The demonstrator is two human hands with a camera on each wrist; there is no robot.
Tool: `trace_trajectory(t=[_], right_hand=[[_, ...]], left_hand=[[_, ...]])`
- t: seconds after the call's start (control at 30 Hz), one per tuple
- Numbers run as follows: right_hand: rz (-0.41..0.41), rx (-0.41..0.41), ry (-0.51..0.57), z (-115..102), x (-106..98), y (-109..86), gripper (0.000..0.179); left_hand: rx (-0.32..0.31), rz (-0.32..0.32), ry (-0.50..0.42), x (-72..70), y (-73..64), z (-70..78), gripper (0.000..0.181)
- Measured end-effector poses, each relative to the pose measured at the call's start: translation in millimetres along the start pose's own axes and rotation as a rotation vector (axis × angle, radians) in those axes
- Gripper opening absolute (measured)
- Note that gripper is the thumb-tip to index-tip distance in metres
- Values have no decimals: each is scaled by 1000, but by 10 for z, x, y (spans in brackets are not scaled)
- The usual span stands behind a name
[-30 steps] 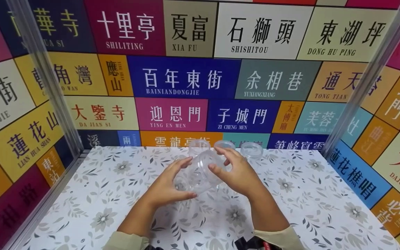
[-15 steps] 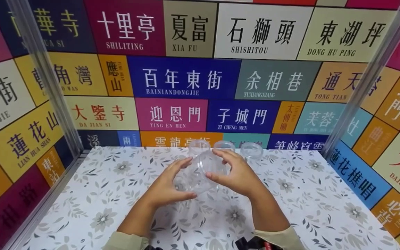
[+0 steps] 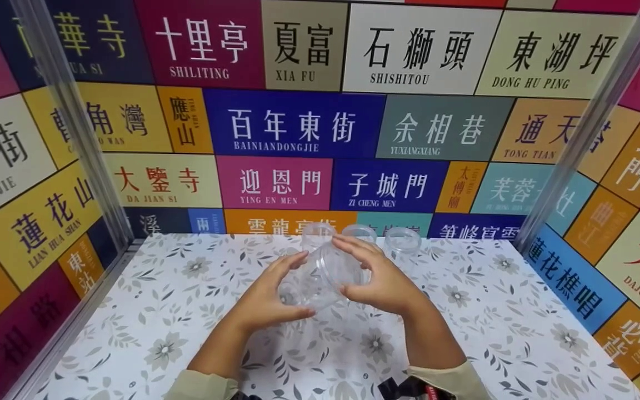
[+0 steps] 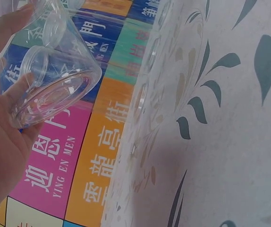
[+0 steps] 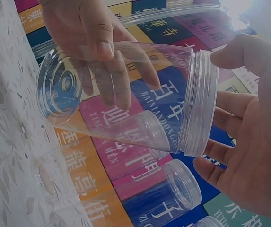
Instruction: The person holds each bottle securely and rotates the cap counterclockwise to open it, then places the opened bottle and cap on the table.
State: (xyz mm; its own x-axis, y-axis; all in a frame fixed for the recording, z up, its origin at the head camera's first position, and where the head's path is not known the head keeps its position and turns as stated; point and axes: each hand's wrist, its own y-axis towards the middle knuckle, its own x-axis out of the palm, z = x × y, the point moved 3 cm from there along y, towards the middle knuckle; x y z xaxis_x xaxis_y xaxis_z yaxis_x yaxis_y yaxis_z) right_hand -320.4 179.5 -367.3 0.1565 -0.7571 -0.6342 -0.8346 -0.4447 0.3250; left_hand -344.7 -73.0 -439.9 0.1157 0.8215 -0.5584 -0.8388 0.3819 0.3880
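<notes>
A clear plastic jar (image 5: 126,94) is held tilted above the table in front of me. My left hand (image 3: 267,294) grips its body near the base, thumb on one side and fingers on the other. At the wider end sits a clear screw lid (image 5: 201,104), and my right hand (image 3: 386,283) holds it by the rim with thumb and fingers. The right wrist view shows the jar see-through, with nothing visible inside. In the left wrist view, the jar's round base (image 4: 55,97) faces the camera beside the left palm.
Three more clear jars stand in a row at the table's back edge: one at left (image 3: 319,234), a middle jar (image 3: 359,233) and a right jar (image 3: 403,240). A flower-patterned cloth (image 3: 164,350) covers the table. Sign-printed panels (image 3: 292,125) rise behind it and at both sides.
The right hand has turned about the lid: its thumb has slid lower and its fingertips have gone up and left. My left hand and the jar stay in place.
</notes>
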Motion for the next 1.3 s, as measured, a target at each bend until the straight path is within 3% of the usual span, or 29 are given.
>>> trace_trajectory(t=[0.3,0.5,0.77,1.3], right_hand=[[22,2,-10,4,-18,11,79],[102,121,-116,32,-35,34,72],[81,233,-179,39,15,43,92],[75,141,-83,14,13,17,93]], left_hand=[[-4,-2,-17,-2,-2,3,104],[-3,0,-11,3,0,5,105],[-38,-24,-5,24,-2,5,103],[-37,-23,-11,27,-1,-14,104]])
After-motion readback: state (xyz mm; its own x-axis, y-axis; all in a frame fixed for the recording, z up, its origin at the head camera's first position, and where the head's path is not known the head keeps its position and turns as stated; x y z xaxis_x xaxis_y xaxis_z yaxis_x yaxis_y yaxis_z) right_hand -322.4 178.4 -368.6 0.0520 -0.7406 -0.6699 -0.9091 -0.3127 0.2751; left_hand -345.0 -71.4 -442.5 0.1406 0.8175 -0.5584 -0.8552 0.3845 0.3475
